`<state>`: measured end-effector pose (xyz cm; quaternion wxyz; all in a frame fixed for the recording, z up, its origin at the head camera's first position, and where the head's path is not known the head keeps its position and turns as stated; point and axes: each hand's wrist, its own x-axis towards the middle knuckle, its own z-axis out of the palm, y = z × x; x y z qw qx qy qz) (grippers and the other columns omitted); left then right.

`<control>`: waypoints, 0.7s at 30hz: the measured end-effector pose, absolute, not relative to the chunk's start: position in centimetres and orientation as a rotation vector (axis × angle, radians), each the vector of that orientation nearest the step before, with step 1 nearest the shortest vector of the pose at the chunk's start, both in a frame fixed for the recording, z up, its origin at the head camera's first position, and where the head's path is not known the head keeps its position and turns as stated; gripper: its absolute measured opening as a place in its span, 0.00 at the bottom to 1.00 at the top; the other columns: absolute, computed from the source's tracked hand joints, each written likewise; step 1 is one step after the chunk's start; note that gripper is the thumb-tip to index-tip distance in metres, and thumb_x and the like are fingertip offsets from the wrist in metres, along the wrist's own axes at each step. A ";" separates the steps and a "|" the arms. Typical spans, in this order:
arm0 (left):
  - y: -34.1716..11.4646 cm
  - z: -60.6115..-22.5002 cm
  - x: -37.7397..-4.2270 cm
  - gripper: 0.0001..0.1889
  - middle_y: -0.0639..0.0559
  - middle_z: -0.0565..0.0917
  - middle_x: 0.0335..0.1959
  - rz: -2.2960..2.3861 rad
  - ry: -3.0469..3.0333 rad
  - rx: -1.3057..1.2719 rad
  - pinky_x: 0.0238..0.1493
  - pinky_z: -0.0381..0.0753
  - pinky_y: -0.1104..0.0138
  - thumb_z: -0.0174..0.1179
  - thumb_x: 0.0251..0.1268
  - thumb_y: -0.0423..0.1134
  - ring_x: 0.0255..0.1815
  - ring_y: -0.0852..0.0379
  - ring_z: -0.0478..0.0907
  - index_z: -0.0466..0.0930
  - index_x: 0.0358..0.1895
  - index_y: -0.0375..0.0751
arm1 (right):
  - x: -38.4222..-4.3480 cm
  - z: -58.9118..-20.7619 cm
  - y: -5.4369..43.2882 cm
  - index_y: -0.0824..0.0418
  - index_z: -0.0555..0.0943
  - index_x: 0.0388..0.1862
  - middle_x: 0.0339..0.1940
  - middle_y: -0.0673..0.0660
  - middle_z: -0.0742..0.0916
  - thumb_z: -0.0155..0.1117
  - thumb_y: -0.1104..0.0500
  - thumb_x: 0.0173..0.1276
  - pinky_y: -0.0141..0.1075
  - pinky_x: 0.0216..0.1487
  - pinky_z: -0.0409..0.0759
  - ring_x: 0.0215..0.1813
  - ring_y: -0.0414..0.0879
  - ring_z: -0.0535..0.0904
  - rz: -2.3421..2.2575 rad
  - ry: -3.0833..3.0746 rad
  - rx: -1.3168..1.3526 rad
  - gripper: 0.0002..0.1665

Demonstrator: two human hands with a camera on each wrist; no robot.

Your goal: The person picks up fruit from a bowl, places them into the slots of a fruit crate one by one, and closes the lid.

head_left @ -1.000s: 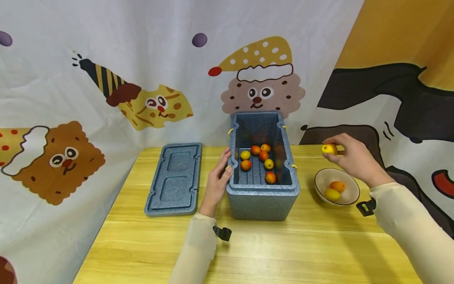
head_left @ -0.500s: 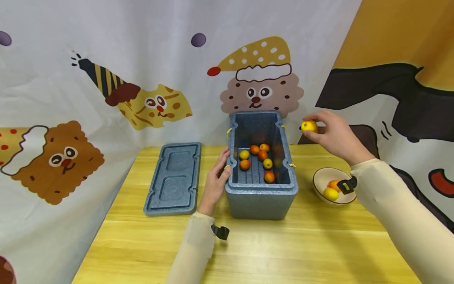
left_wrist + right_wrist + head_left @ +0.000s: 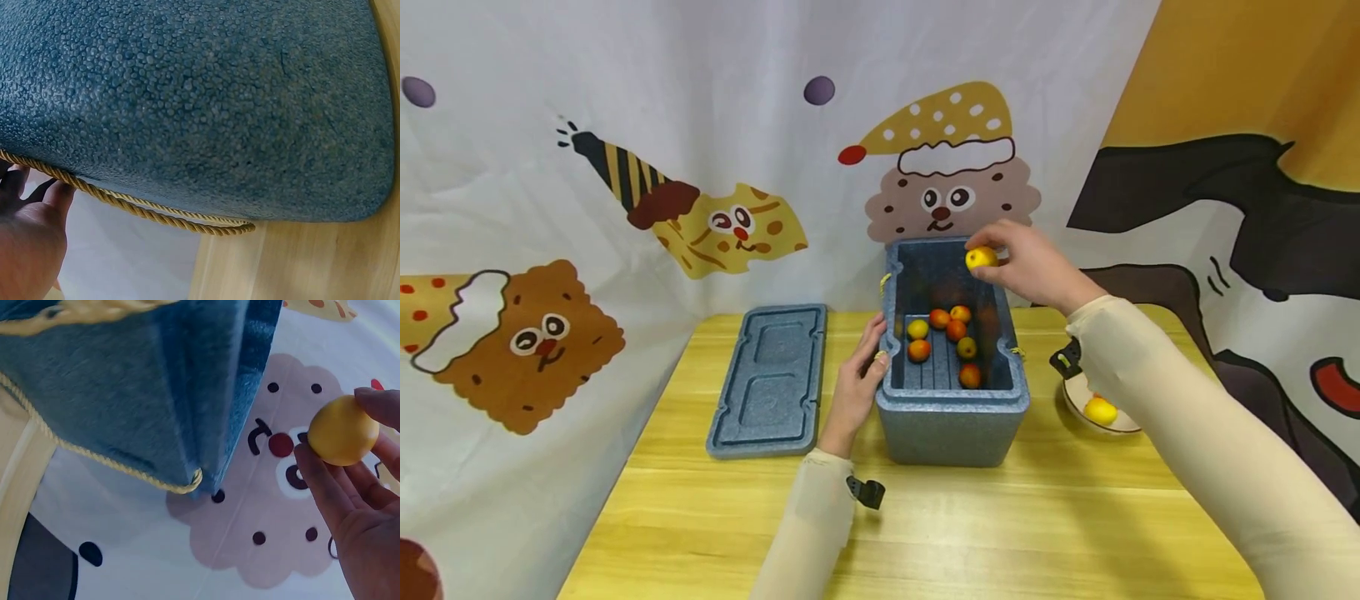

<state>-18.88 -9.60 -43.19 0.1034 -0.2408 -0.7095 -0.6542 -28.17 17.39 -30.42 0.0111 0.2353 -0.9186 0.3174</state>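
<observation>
In the head view my right hand (image 3: 1030,260) pinches a small round yellow fruit (image 3: 981,257) above the far right rim of the grey-blue foam box (image 3: 953,433). The right wrist view shows the same yellow fruit (image 3: 344,430) between thumb and fingertips. My left hand (image 3: 854,390) rests against the box's left outer side, its thumb at the rim. In the left wrist view the left fingers touch the outer wall beside a yellow rope (image 3: 150,214). Several orange-red fruits (image 3: 957,331) and a few yellow ones (image 3: 917,329) lie on the box floor.
A grey-blue lid (image 3: 769,379) lies flat on the wooden table (image 3: 940,533), left of the box. To the right stands a bowl (image 3: 1078,396) with a yellow fruit (image 3: 1101,410) and an orange one, partly hidden by my right sleeve. A printed cloth (image 3: 730,100) hangs behind.
My right hand has carried the yellow fruit leftward, from above the bowl to above the box. My left hand has stayed at the box's side.
</observation>
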 end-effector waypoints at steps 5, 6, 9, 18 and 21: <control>-9.5 -43.0 -18.9 0.25 0.29 0.58 0.73 -1.923 -2.105 -0.699 0.70 0.57 0.57 0.48 0.70 0.26 0.75 0.38 0.51 0.61 0.68 0.18 | -28.8 -30.2 16.0 0.64 0.79 0.57 0.53 0.59 0.79 0.67 0.62 0.67 0.51 0.56 0.73 0.53 0.55 0.74 0.950 -2.930 0.794 0.20; -9.5 -43.0 -18.9 0.25 0.29 0.58 0.73 -1.920 -2.108 -0.698 0.70 0.57 0.57 0.48 0.70 0.26 0.75 0.38 0.51 0.61 0.68 0.18 | -29.0 -30.2 15.8 0.64 0.79 0.57 0.53 0.59 0.79 0.67 0.62 0.67 0.50 0.56 0.73 0.53 0.54 0.74 0.937 -2.946 0.804 0.20; -9.5 -43.0 -19.0 0.25 0.29 0.58 0.73 -1.921 -2.115 -0.693 0.70 0.56 0.58 0.48 0.70 0.26 0.75 0.38 0.51 0.61 0.68 0.18 | -29.4 -30.4 15.1 0.64 0.79 0.58 0.53 0.60 0.80 0.67 0.62 0.67 0.49 0.56 0.74 0.53 0.54 0.74 0.897 -3.001 0.833 0.21; -9.5 -42.8 -19.0 0.25 0.28 0.57 0.73 -1.913 -2.118 -0.716 0.71 0.55 0.55 0.47 0.70 0.26 0.75 0.37 0.51 0.61 0.68 0.18 | -30.2 -31.4 13.4 0.64 0.81 0.54 0.49 0.59 0.84 0.66 0.63 0.66 0.49 0.54 0.75 0.47 0.53 0.76 0.784 -3.143 0.939 0.18; -9.5 -42.8 -18.9 0.25 0.28 0.58 0.73 -1.908 -2.120 -0.714 0.71 0.55 0.55 0.47 0.69 0.26 0.75 0.36 0.51 0.61 0.68 0.18 | -30.2 -31.7 13.1 0.64 0.81 0.53 0.48 0.59 0.84 0.67 0.64 0.65 0.47 0.52 0.75 0.45 0.53 0.77 0.764 -3.171 0.981 0.17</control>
